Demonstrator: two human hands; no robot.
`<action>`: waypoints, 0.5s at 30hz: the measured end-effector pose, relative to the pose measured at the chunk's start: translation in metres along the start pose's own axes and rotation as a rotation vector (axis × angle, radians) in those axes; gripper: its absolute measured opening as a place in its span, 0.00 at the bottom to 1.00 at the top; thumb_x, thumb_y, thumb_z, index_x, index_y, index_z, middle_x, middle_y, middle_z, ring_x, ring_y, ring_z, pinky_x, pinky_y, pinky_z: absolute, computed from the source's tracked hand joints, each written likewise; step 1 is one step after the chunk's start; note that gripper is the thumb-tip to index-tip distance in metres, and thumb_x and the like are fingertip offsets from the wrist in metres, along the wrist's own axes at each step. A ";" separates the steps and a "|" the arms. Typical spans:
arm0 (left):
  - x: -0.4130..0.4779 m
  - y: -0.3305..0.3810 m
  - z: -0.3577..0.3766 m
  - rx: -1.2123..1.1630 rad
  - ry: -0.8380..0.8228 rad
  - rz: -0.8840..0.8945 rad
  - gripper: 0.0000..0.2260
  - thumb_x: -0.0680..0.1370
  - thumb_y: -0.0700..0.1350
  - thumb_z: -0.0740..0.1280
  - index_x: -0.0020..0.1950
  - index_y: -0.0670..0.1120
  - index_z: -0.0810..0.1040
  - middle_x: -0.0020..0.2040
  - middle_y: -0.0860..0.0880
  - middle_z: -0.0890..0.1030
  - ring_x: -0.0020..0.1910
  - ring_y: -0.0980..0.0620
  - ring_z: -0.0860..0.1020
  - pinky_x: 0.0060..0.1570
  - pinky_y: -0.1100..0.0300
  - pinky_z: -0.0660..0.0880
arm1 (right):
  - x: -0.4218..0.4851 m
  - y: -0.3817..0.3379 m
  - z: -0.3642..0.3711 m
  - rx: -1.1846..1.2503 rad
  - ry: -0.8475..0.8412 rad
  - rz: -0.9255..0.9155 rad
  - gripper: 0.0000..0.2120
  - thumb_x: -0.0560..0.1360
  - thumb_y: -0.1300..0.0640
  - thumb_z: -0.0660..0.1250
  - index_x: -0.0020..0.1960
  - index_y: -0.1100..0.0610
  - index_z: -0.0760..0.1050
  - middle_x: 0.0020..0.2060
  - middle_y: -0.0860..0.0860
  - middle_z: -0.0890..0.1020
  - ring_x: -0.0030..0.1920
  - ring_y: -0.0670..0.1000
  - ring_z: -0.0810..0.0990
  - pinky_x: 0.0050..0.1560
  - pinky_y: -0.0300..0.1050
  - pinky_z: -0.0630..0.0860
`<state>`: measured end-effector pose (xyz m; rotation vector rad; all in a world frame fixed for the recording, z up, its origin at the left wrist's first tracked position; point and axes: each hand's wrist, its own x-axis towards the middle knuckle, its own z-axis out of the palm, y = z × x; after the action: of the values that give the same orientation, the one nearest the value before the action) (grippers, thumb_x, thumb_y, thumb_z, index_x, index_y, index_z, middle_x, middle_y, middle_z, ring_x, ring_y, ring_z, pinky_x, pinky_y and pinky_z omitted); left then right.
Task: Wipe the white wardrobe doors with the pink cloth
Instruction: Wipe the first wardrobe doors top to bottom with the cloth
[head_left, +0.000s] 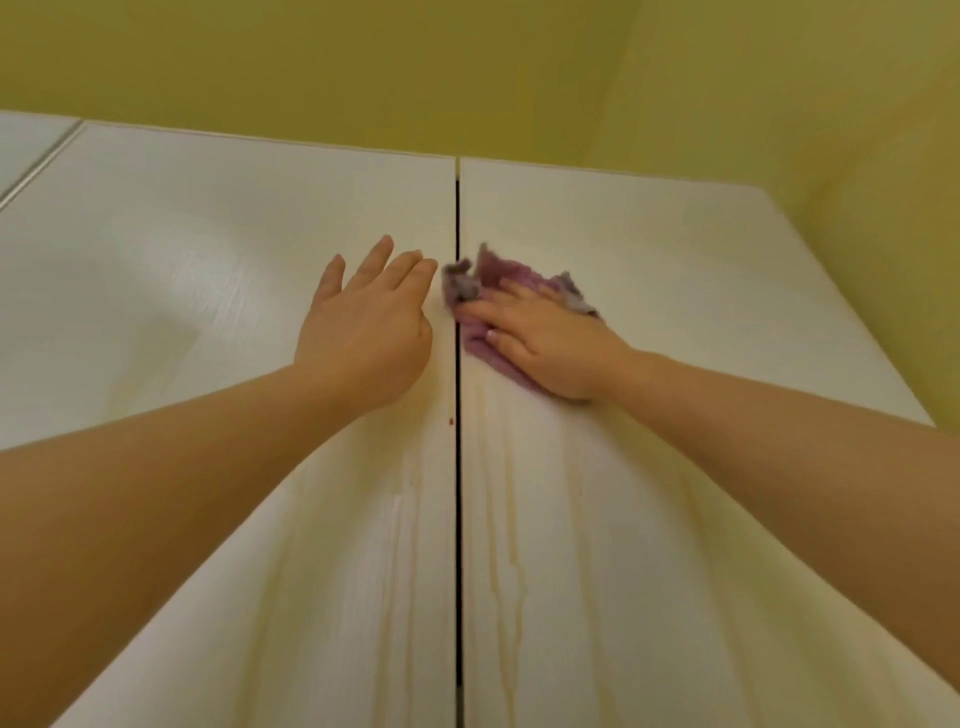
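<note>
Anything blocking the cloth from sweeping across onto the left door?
Yes: the left hand rests flat on the left door, right beside the gap, just left of the pink cloth under the right hand. Nothing else shows there.

1. The wardrobe doors (208, 249) are white, with a fine wood-grain pattern and pale yellowish vertical streaks.
2. The cloth (498, 273) is dusky pink with grey patches at its edges.
3. The gap (458, 493) between the doors is black.
4. A speck (450, 421) beside the gap is red.
5. The wall (363, 67) is plain yellow-green.

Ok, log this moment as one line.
phase: wiping | right hand: presses pink cloth on right door | left hand: flat on left door | yellowish streaks below cloth
</note>
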<state>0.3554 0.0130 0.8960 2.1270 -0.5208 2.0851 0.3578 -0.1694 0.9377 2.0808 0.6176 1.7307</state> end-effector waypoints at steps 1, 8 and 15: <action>-0.003 -0.004 -0.002 0.014 -0.012 0.009 0.24 0.82 0.42 0.47 0.78 0.48 0.49 0.78 0.53 0.50 0.77 0.54 0.42 0.74 0.51 0.40 | 0.005 0.003 -0.001 0.000 0.037 0.098 0.20 0.81 0.53 0.51 0.72 0.46 0.60 0.73 0.45 0.60 0.73 0.50 0.54 0.72 0.52 0.49; -0.013 -0.026 -0.016 0.018 -0.017 0.087 0.23 0.82 0.42 0.46 0.78 0.49 0.48 0.78 0.53 0.51 0.77 0.54 0.41 0.74 0.51 0.39 | -0.019 -0.044 0.015 0.116 0.077 0.186 0.20 0.81 0.55 0.49 0.71 0.44 0.63 0.73 0.43 0.61 0.73 0.48 0.54 0.72 0.51 0.48; -0.035 -0.031 -0.017 -0.068 -0.063 0.185 0.23 0.82 0.43 0.46 0.78 0.50 0.49 0.78 0.54 0.51 0.76 0.54 0.40 0.73 0.52 0.39 | 0.002 -0.061 0.008 0.198 0.151 0.431 0.19 0.80 0.58 0.55 0.70 0.52 0.67 0.70 0.50 0.67 0.69 0.55 0.62 0.69 0.53 0.57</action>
<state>0.3493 0.0535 0.8670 2.1872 -0.8125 2.0634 0.3594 -0.1178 0.9052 2.3682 0.4150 2.1528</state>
